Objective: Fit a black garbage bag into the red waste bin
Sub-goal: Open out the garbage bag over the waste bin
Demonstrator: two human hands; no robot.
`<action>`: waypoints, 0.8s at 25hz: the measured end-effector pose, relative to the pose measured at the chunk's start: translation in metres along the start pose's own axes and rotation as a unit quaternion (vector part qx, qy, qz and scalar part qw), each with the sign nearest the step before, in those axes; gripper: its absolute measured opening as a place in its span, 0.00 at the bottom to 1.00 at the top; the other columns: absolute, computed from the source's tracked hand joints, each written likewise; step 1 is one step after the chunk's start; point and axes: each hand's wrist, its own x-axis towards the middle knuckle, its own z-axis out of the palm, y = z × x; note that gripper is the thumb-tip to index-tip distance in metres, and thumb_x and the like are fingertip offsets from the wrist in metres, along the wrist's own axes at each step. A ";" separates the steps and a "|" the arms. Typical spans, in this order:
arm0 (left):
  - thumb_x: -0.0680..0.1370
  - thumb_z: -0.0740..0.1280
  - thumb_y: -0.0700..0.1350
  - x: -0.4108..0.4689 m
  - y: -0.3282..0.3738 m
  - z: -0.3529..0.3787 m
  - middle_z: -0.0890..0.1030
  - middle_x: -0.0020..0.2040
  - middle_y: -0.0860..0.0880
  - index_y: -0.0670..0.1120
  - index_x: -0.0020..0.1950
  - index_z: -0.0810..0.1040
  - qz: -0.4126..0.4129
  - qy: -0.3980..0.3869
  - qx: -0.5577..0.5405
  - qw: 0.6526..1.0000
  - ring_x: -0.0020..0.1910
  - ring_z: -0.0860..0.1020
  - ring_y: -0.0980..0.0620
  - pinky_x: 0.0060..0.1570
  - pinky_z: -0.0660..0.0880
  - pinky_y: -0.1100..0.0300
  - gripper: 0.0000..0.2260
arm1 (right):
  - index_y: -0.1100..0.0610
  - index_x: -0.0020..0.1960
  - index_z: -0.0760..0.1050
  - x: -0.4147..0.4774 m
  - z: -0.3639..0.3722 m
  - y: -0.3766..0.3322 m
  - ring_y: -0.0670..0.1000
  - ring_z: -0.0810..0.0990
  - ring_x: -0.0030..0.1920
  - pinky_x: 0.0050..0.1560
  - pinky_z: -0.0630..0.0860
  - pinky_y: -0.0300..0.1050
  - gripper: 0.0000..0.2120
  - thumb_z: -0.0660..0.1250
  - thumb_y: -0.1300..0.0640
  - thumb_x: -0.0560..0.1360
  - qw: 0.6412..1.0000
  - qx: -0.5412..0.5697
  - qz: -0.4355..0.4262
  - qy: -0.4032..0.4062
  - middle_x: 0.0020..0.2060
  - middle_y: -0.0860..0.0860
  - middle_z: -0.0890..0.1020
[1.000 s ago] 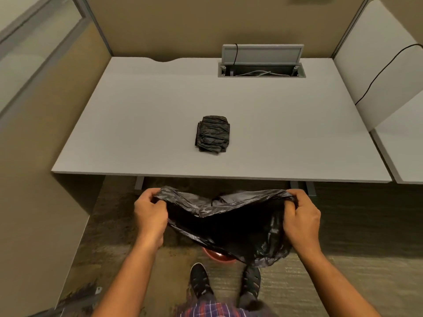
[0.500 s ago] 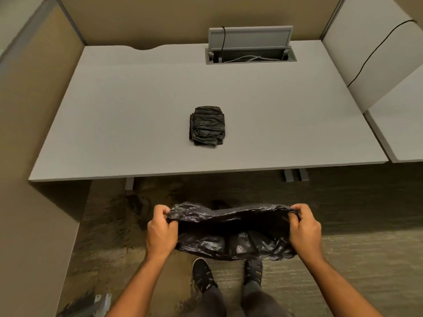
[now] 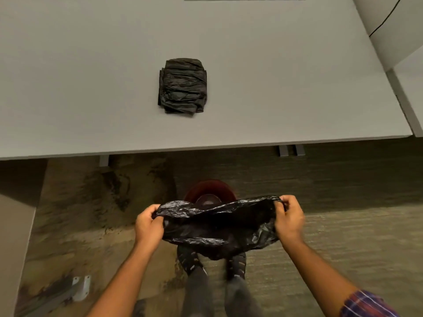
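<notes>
I hold a black garbage bag (image 3: 217, 227) stretched wide by its mouth between both hands. My left hand (image 3: 148, 225) grips the bag's left edge and my right hand (image 3: 289, 219) grips its right edge. The red waste bin (image 3: 209, 189) stands on the carpet just beyond the bag, in front of my feet; its far rim and dark inside show, while its near side is hidden behind the bag. The bag hangs above and slightly nearer to me than the bin.
A folded stack of black bags (image 3: 182, 85) lies on the white desk (image 3: 91, 99), whose front edge runs across above the bin. Desk legs (image 3: 289, 150) stand at the right. My shoes (image 3: 190, 261) are under the bag. A metal bracket (image 3: 80, 288) sits at lower left.
My view has tilted down, and the red bin now shows beyond the bag. Both hands keep their grip and the bag's mouth stays stretched wide.
</notes>
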 end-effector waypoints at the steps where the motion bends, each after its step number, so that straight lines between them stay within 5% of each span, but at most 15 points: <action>1: 0.77 0.63 0.30 0.003 -0.005 0.010 0.89 0.37 0.56 0.57 0.47 0.88 -0.032 0.016 -0.056 0.998 0.40 0.84 0.49 0.36 0.79 0.59 0.23 | 0.50 0.48 0.76 0.008 0.007 0.006 0.47 0.79 0.39 0.39 0.73 0.40 0.07 0.68 0.61 0.80 1.000 0.029 0.008 -0.002 0.39 0.47 0.81; 4: 0.79 0.63 0.28 0.012 -0.019 0.036 0.88 0.52 0.40 0.42 0.59 0.87 -0.110 0.070 -0.207 0.970 0.48 0.85 0.43 0.48 0.81 0.54 0.17 | 0.47 0.45 0.77 0.025 0.021 0.021 0.43 0.80 0.38 0.37 0.75 0.30 0.10 0.70 0.62 0.80 0.995 0.098 0.029 0.010 0.39 0.47 0.82; 10: 0.81 0.66 0.28 0.013 -0.045 0.060 0.85 0.58 0.36 0.42 0.61 0.82 -0.091 0.102 -0.242 0.961 0.55 0.83 0.41 0.55 0.80 0.48 0.14 | 0.49 0.47 0.81 0.033 0.031 0.047 0.38 0.82 0.38 0.40 0.79 0.34 0.08 0.69 0.61 0.80 0.981 0.184 0.058 -0.015 0.38 0.44 0.86; 14: 0.82 0.69 0.34 0.022 -0.076 0.059 0.91 0.48 0.44 0.49 0.48 0.90 -0.099 -0.028 -0.188 0.977 0.44 0.88 0.51 0.45 0.83 0.57 0.13 | 0.56 0.48 0.85 0.042 0.043 0.069 0.45 0.85 0.41 0.43 0.81 0.41 0.06 0.69 0.60 0.81 0.965 0.207 0.112 -0.113 0.42 0.52 0.89; 20: 0.84 0.57 0.28 0.071 -0.116 0.086 0.90 0.55 0.35 0.36 0.60 0.83 -0.230 -0.097 -0.337 0.908 0.50 0.91 0.44 0.44 0.88 0.55 0.15 | 0.58 0.50 0.84 0.084 0.096 0.097 0.48 0.85 0.39 0.43 0.80 0.47 0.09 0.65 0.61 0.83 0.916 0.231 0.249 -0.212 0.43 0.56 0.88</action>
